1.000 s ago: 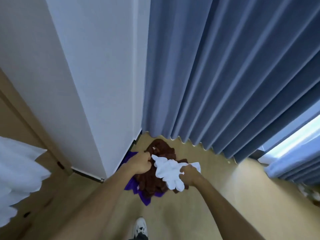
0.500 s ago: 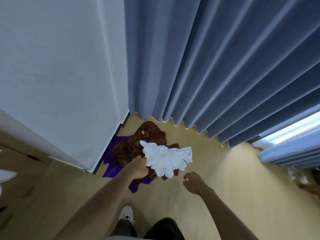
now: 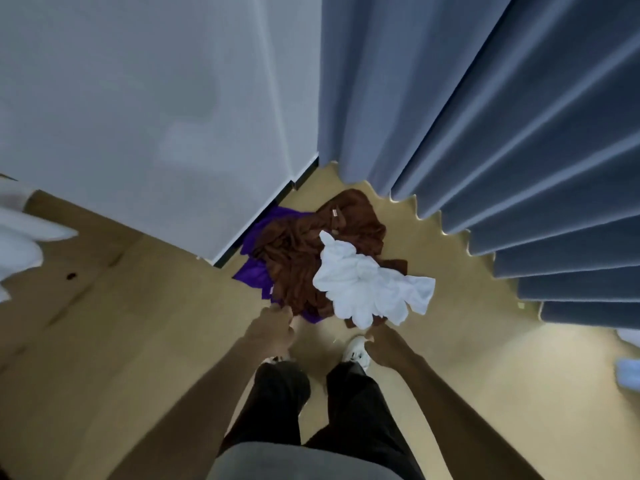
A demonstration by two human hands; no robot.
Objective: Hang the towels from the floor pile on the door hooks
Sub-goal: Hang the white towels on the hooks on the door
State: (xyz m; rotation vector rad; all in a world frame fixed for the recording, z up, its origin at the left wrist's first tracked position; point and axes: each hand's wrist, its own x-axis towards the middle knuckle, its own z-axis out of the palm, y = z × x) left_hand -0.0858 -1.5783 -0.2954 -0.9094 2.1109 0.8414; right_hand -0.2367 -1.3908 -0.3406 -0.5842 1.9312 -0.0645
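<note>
So the pile of towels sits on the floor (image 3: 467,358) right in the corner where the white wall (image 3: 156,116) meets the blue curtain (image 3: 485,116). 3 colours in it: a white towel (image 3: 367,285) on top, soft and crumpled into lumpy folds with 1 corner flopping out to the right, a brown towel (image 3: 301,258) under it, all rumpled with long creases and a tiny pale tag near its far edge, and a purple towel (image 3: 256,271) at the bottom, flatter, poking out on the left against the dark baseboard. Floor looks like smooth tan vinyl or wood, kind of glossy on the right side. The curtain is heavy-looking fabric hanging in deep, even pleats, its scalloped hem just off the floor behind the pile. Both hands are down at the near edge of the pile, apart from each other. The left hand (image 3: 273,329) has its fingers curled at the brown and purple edge, looks like it's pinching cloth but honestly can't tell for sure. The right hand (image 3: 384,344) is just under the white towel's near edge, fingers curled, grip not clear either. Dark trousers (image 3: 277,403) and white sneakers (image 3: 355,351) below, and something white and fluffy (image 3: 17,244) blurs in at the left edge.
</note>
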